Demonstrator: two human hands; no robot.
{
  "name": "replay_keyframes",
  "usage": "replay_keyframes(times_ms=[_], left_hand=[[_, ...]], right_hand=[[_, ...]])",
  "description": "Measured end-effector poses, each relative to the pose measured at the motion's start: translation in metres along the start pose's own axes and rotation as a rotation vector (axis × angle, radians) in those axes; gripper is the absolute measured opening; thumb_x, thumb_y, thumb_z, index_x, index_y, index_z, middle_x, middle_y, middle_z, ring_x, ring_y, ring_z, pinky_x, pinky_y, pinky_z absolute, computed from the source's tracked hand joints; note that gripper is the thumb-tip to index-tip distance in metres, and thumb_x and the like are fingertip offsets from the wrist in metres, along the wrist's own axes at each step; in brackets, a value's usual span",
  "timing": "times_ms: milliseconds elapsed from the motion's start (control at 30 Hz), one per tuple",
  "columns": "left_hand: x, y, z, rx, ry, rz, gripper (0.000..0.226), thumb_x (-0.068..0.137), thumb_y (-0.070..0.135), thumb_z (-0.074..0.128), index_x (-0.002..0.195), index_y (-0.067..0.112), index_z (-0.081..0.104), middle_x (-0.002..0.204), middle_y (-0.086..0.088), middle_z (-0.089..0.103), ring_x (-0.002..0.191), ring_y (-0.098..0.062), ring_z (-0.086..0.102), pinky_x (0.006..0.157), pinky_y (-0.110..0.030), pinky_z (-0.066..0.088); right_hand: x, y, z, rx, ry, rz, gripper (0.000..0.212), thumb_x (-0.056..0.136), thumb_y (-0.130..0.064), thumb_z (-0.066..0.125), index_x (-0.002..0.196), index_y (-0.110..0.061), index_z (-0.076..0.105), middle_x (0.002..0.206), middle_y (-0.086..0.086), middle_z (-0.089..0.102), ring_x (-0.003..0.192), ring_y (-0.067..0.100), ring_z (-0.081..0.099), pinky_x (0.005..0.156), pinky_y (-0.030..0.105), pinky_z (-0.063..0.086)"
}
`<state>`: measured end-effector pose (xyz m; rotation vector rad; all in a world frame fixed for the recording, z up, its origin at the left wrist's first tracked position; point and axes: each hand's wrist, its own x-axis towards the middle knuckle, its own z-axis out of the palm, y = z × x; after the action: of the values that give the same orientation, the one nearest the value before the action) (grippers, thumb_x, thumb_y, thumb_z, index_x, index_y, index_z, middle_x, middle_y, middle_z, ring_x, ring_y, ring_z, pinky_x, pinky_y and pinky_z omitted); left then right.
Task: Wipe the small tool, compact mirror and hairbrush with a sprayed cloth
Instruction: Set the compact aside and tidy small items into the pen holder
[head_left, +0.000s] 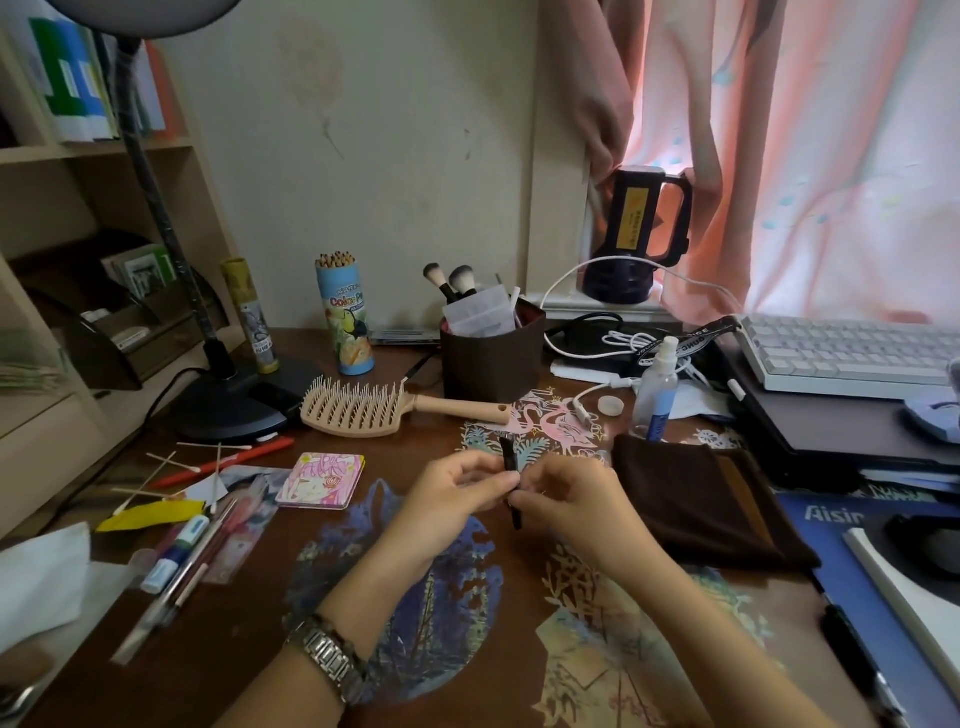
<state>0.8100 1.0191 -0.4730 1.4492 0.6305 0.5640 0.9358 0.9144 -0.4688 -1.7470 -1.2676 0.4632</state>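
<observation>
Both hands meet over the middle of the desk around a small black tool (508, 457), a slim dark stick held nearly upright. My left hand (457, 499) pinches it from the left and my right hand (566, 501) pinches it from the right. A dark brown cloth (696, 499) lies flat on the desk just right of my right hand. The square compact mirror (321, 480) with a pink cartoon lid lies to the left. The beige hairbrush (363, 413) lies bristles up behind it. A clear spray bottle (657, 392) stands behind the cloth.
A brown pot (491, 358) with makeup brushes, a coloured-pencil tube (347, 317) and a black lamp base (234, 400) stand at the back. Cotton swabs, pens and paper litter the left (197, 467). A keyboard (852, 353) and laptop fill the right.
</observation>
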Motion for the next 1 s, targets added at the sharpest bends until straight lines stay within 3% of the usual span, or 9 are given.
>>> replay_keyframes(times_ms=[200,333,400,500,633,1000], left_hand=[[-0.001,0.004,-0.006,0.010,-0.015,0.027,0.005,0.089,0.015,0.062,0.093,0.016,0.064,0.093,-0.005,0.074,0.089,-0.016,0.070,0.077,-0.024,0.055],[-0.001,0.000,-0.010,0.213,-0.056,0.064,0.006,0.087,0.022,0.065,0.093,0.023,0.068,0.092,-0.002,0.073,0.091,-0.013,0.068,0.080,-0.029,0.052],[-0.002,-0.002,-0.009,0.288,-0.080,0.078,0.012,0.086,0.023,0.066,0.098,0.020,0.069,0.091,-0.002,0.074,0.090,-0.012,0.069,0.079,-0.027,0.052],[-0.003,-0.003,-0.008,0.316,-0.102,0.100,0.016,0.084,0.023,0.069,0.099,0.018,0.069,0.089,-0.002,0.074,0.089,-0.011,0.069,0.084,-0.026,0.053],[-0.003,-0.004,-0.009,0.386,-0.100,0.115,0.015,0.082,0.027,0.071,0.097,0.022,0.070,0.087,0.001,0.074,0.089,-0.010,0.069,0.092,-0.034,0.051],[-0.004,-0.005,-0.008,0.507,-0.108,0.147,0.014,0.083,0.032,0.069,0.096,0.027,0.069,0.086,0.004,0.073,0.091,-0.015,0.067,0.090,-0.041,0.052]], right_hand=[[0.001,-0.004,-0.011,0.075,-0.002,0.043,0.013,0.077,-0.031,0.076,0.085,-0.021,0.071,0.080,0.001,0.071,0.076,0.012,0.067,0.073,0.027,0.055],[0.002,-0.008,-0.020,0.280,0.008,0.121,0.027,0.074,-0.034,0.076,0.096,-0.020,0.070,0.086,0.007,0.070,0.079,0.018,0.068,0.079,0.034,0.056],[0.002,-0.011,-0.019,0.319,-0.011,0.141,0.027,0.077,-0.031,0.075,0.100,-0.018,0.069,0.087,0.009,0.069,0.075,0.014,0.065,0.078,0.031,0.055],[0.001,-0.012,-0.019,0.273,0.000,0.133,0.019,0.082,-0.028,0.070,0.096,-0.015,0.069,0.084,0.011,0.069,0.069,0.009,0.062,0.071,0.023,0.053],[0.001,-0.007,-0.019,0.166,0.026,0.111,0.012,0.084,-0.031,0.068,0.088,-0.020,0.069,0.080,0.004,0.069,0.069,0.009,0.062,0.074,0.031,0.055],[0.003,-0.001,-0.021,0.053,0.020,0.102,0.014,0.082,-0.035,0.069,0.084,-0.022,0.068,0.080,0.000,0.068,0.073,0.012,0.063,0.072,0.030,0.054]])
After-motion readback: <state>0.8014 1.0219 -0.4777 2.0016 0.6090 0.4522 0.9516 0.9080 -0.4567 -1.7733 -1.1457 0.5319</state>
